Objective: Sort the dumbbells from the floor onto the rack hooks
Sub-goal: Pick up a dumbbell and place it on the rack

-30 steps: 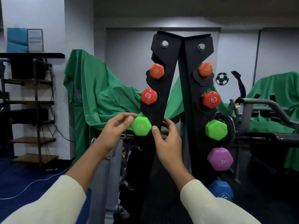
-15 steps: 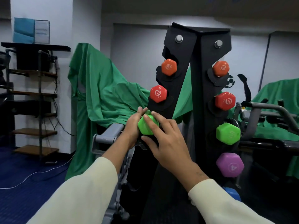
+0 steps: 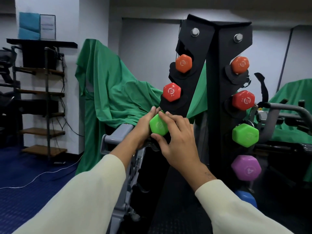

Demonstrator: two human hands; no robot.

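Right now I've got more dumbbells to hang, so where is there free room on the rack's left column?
Free: the dark stretch of the rack below the green dumbbell, though its hooks are hard to see. Crowded: above, the orange dumbbell and red dumbbell fill both hooks, and the left hand and right hand grip the green one.

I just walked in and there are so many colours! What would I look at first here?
First, the tall black rack in the middle, with bright dumbbell ends stacked down its sides: orange, red, then green and purple lower on the right. Next, the left hand and right hand gripping a green dumbbell against the rack's left side. Behind them hangs a big green cloth.
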